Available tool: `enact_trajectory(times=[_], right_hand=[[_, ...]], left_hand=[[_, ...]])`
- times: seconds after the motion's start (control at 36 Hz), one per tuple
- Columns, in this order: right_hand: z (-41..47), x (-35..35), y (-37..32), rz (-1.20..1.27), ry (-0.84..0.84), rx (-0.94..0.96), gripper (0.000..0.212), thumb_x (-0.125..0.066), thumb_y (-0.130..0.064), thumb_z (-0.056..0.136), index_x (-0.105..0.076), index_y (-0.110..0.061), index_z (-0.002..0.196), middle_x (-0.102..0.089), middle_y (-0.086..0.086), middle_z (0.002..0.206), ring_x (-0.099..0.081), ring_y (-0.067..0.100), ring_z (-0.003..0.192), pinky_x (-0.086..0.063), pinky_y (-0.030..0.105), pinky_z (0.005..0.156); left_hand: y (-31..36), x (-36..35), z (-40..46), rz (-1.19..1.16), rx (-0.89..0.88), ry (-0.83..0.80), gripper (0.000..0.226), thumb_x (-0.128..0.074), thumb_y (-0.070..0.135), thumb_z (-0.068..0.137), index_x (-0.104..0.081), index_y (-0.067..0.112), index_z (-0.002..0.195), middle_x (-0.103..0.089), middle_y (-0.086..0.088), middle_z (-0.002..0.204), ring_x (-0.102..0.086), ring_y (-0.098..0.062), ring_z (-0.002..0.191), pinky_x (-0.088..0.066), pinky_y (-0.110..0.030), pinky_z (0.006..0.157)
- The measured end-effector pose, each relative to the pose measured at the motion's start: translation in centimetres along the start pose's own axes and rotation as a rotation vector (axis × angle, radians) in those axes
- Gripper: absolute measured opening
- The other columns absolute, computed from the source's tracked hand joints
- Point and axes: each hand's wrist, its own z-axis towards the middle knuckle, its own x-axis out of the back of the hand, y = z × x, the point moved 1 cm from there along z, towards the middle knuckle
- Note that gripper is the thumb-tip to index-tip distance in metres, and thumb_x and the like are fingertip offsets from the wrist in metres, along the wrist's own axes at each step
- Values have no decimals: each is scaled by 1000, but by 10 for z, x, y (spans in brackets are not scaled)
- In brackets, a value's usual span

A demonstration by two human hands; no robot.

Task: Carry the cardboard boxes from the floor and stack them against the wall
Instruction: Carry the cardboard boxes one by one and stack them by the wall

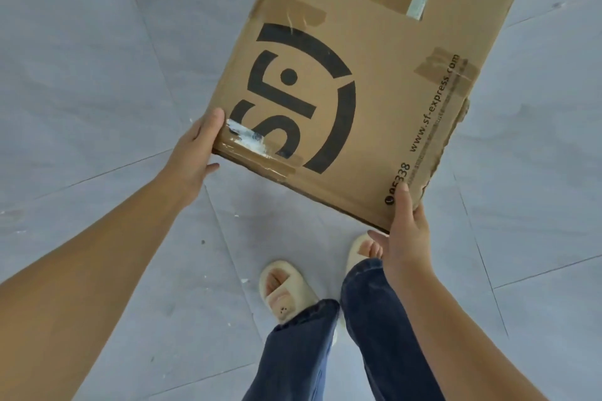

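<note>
A brown cardboard box (384, 52) with a big black logo, brown tape strips and torn edges is held in the air above the floor, its top face turned toward me. My left hand (195, 153) grips its near left corner, thumb on top and fingers underneath. My right hand (407, 238) grips the near right corner the same way, thumb on the printed face. The box's underside and far end are hidden.
Grey tiled floor (97, 75) with dark joint lines and a few white specks lies all around. My feet in cream slippers (286, 290) and blue jeans stand just below the box. No wall or other box shows in view.
</note>
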Motion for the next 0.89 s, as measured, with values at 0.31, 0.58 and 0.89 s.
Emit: enact_trajectory(times=[0.31, 0.58, 0.89], right_hand=[[-111, 35, -124, -40, -89, 45, 20, -49, -38, 96, -58, -28, 112, -63, -13, 104, -62, 19, 99, -52, 51, 79], [-271, 60, -216, -324, -227, 185, 16, -47, -38, 98, -62, -32, 99, -69, -21, 77, -59, 12, 66, -48, 23, 43], [-389, 51, -307, -608, -506, 360, 16, -46, -38, 98, -62, -34, 100, -72, -13, 81, -63, 17, 77, -44, 36, 63]], left_hand=[[100, 17, -121, -175, -97, 77, 27, -46, 35, 98, -54, 29, 122, -68, 23, 73, -63, 9, 67, -51, -33, 73], [127, 67, -298, -412, 16, 136, 34, -43, 45, 96, -47, 39, 130, -57, 12, 123, -51, -10, 115, -47, -50, 95], [143, 81, -452, -705, -105, 352, 29, -40, 39, 99, -47, 39, 127, -58, 13, 119, -53, -6, 109, -51, -36, 82]])
